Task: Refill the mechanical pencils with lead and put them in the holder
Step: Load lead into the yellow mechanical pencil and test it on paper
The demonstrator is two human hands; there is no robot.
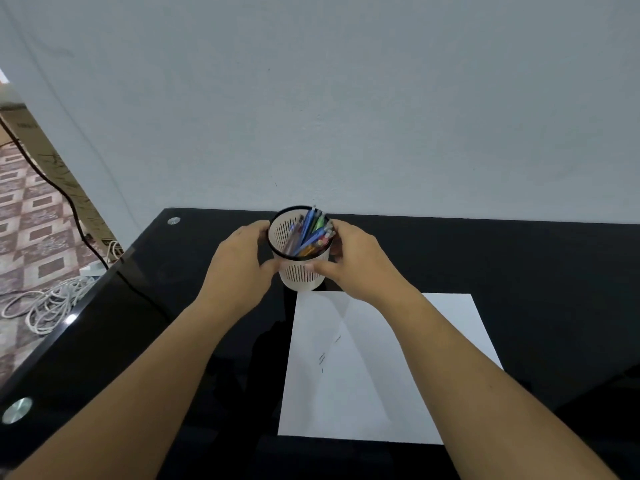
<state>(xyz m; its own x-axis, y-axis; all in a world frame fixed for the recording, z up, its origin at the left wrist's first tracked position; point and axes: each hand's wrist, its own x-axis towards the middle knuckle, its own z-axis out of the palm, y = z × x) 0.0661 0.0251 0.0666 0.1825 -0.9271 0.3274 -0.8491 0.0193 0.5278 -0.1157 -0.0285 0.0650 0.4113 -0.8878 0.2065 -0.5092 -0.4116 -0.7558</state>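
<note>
Two-handed grip on the pencil holder

Your left hand and right hand curl round it at frame centre; it stands upright, mechanical pencils inside, above the paper sheet on the black desk

Centre of frame: the far fingers of the left hand and right hand pass behind the white slotted plastic pencil holder with a black rim and are hidden. The coloured mechanical pencils inside are blurred; their number and lower ends cannot be told. Lower centre: the small dark marks on the white paper sheet are too small to identify; the right forearm covers part of the sheet's right side. Both forearms are cut off by the bottom edge.
</note>
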